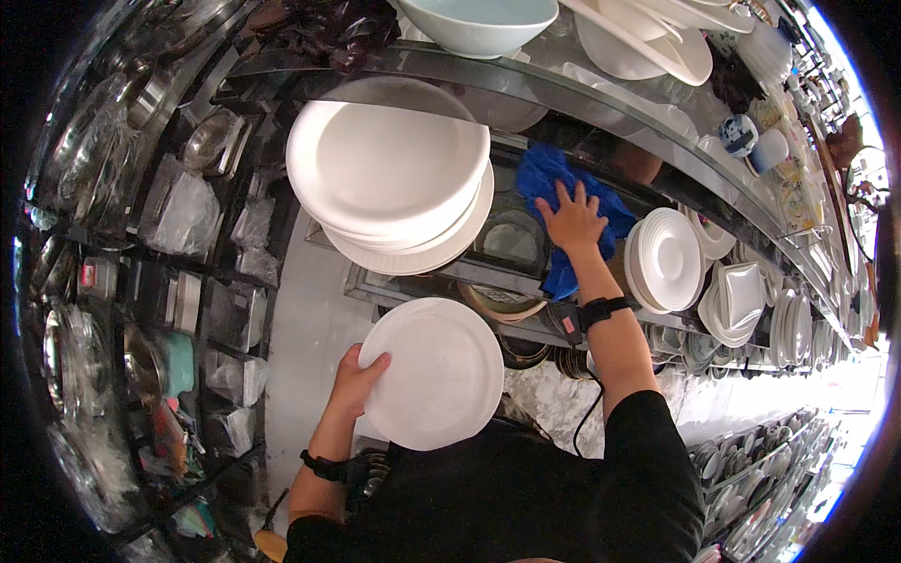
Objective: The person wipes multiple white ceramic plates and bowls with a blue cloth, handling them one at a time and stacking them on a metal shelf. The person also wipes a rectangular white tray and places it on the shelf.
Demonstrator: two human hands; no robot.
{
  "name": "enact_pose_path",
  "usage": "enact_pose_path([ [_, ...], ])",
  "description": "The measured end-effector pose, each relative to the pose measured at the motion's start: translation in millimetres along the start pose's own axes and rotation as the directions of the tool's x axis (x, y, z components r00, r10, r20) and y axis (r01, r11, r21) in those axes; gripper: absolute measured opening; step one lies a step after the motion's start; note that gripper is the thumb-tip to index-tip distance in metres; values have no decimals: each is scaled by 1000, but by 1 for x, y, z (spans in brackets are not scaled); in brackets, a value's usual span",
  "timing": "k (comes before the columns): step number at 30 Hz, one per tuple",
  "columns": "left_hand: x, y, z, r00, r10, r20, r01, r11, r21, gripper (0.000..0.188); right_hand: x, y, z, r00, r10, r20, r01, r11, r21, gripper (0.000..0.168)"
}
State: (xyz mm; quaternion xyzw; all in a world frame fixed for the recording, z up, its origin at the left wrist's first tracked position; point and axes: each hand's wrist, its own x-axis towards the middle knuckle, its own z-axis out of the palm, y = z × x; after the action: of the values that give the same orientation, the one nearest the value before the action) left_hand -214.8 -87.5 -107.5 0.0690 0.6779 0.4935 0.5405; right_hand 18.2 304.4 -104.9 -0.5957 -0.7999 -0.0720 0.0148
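Observation:
A round white plate [435, 373] is held by its left rim in my left hand [359, 380], thumb on top, in front of my body. My right hand [574, 217] lies with fingers spread on a crumpled blue cloth [549, 169], on a glass shelf [503, 204]. Left of the cloth stands a stack of large white plates [394, 169], partly seen through the glass of the shelf above. To its right is a stack of white oval dishes [665, 260].
Overhead, a glass shelf edge [563, 91] crosses the view, bearing a pale blue bowl [486, 21] and white dishes. Square white plates [739, 299] stand farther right. Racks of plastic-wrapped ware [186, 218] line the left. A black cable [591, 422] hangs below my right arm.

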Motion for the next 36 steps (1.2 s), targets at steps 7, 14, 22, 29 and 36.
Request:
enact_pose_path([
  [7,12,13,16,998,-28,59,24,998,66,45,-64,19,-10,993,47,111,-37,996,-85,57],
  [14,24,36,64,976,-4,217,-8,998,55,45,-177,54,-47,946,-129,299,92,986,136,44],
  [22,48,31,131,976,94,197,-109,992,66,45,-260,140,-98,751,-145,644,-657,-77,750,63],
  [29,51,35,203,966,245,78,-248,968,33,39,-251,115,-68,820,-102,563,-570,-70,818,47],
  [36,86,34,225,866,496,63,-480,789,383,35,-208,125,-22,826,23,563,-547,-206,811,29],
])
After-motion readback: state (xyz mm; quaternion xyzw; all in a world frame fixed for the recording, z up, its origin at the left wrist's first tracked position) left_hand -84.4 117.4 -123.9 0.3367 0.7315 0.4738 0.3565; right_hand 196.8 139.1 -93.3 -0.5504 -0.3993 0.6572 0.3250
